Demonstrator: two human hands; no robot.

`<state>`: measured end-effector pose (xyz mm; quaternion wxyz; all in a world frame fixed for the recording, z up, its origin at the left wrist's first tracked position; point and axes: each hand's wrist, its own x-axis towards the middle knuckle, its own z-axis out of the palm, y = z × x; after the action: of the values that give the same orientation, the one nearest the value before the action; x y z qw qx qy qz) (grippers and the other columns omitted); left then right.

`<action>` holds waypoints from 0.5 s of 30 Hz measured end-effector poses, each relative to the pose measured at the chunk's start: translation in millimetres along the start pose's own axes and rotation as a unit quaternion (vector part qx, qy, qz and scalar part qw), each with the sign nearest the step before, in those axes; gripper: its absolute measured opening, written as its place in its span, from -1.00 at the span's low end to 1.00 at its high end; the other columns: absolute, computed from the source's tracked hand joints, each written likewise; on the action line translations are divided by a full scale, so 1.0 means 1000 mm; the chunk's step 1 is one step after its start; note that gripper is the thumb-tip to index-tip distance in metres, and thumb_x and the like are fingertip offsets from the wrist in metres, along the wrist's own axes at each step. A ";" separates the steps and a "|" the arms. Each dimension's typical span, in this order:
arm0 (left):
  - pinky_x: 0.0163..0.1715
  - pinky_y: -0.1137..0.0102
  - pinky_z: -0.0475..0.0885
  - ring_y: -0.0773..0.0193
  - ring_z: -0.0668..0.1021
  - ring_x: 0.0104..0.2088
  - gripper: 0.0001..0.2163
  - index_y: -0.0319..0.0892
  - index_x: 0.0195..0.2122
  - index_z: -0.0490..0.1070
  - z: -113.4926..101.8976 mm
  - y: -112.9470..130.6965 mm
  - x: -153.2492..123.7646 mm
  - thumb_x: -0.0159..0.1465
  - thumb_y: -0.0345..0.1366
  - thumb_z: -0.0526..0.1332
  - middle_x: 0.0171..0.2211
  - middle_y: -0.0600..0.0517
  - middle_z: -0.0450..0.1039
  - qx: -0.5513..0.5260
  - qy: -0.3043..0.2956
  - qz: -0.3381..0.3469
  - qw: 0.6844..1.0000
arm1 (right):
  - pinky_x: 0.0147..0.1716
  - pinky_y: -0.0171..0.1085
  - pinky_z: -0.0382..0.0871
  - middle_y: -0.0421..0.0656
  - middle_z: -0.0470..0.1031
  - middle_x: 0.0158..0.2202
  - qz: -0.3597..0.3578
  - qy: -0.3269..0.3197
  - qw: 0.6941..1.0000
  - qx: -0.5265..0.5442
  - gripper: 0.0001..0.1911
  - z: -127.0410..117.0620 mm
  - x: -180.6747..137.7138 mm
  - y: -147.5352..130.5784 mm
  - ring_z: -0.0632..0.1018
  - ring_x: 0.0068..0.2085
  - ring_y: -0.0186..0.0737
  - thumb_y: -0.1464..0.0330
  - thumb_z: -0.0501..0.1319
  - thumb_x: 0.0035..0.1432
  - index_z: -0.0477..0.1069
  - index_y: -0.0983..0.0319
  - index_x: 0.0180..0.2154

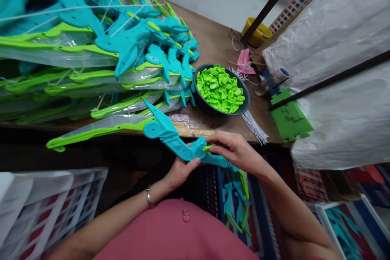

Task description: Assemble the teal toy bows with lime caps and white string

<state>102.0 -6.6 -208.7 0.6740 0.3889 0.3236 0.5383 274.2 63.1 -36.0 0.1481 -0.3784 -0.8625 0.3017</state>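
Note:
A toy bow (pixel 173 132) with a teal body and lime-green limbs lies across in front of me, over the table's front edge. My left hand (pixel 180 170) is closed around the middle of its teal grip from below, thumb on top. My right hand (pixel 233 150) pinches a small lime-green plastic piece (pixel 208 148) against the teal body, just right of the left thumb. Whether that piece sits in the body or only touches it, I cannot tell. The bow's right limb is partly hidden by my right hand and forearm.
Many similar toy bows (pixel 131 44) are piled at the table's left. A dark bowl (pixel 199 101) of lime-green pieces stands beside white ties (pixel 254 126). Farther right are a green foam mat piece (pixel 288 115), a yellow container (pixel 258 36) and dark poles. White plastic crates (pixel 76 199) flank me below.

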 end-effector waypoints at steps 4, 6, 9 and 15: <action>0.34 -0.11 0.30 -0.13 0.49 0.26 -0.47 -0.10 0.24 0.38 -0.003 0.002 0.001 0.30 -0.05 0.37 0.24 -0.14 0.47 0.048 0.001 0.022 0.999 | -0.22 -0.28 0.43 -0.16 0.54 -0.28 0.007 0.016 1.000 0.014 -0.89 0.014 -0.014 0.001 0.57 -0.23 -0.23 0.34 0.25 0.41 0.53 0.20 -0.22; 0.35 -0.09 0.29 -0.11 0.49 0.25 -0.49 -0.09 0.24 0.39 -0.003 0.004 0.001 0.32 -0.05 0.35 0.24 -0.13 0.48 0.066 -0.013 0.034 0.997 | -0.21 -0.26 0.45 -0.15 0.51 -0.26 -0.003 0.041 0.999 0.024 -0.87 0.023 -0.016 0.005 0.56 -0.21 -0.23 0.34 0.23 0.42 0.55 0.19 -0.20; 0.35 -0.08 0.29 -0.09 0.50 0.24 -0.50 -0.09 0.23 0.40 -0.001 0.005 0.002 0.32 -0.03 0.34 0.24 -0.12 0.48 0.076 -0.026 0.044 0.996 | -0.19 -0.23 0.47 -0.15 0.53 -0.24 -0.002 0.064 0.997 0.036 -0.89 0.035 -0.017 0.009 0.57 -0.20 -0.21 0.35 0.24 0.41 0.55 0.14 -0.13; 0.32 -0.08 0.31 -0.07 0.52 0.21 -0.53 -0.10 0.21 0.40 0.000 0.005 0.001 0.33 -0.07 0.34 0.21 -0.12 0.50 0.075 -0.039 0.042 0.996 | -0.23 -0.23 0.47 -0.19 0.52 -0.30 0.011 0.080 0.996 0.035 -0.90 0.041 -0.017 0.007 0.57 -0.25 -0.22 0.33 0.26 0.40 0.53 0.14 -0.22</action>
<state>99.4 -4.6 -204.5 0.6321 0.4724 0.3199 0.5244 269.0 37.4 -72.8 0.2262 -0.4056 -0.8326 0.3019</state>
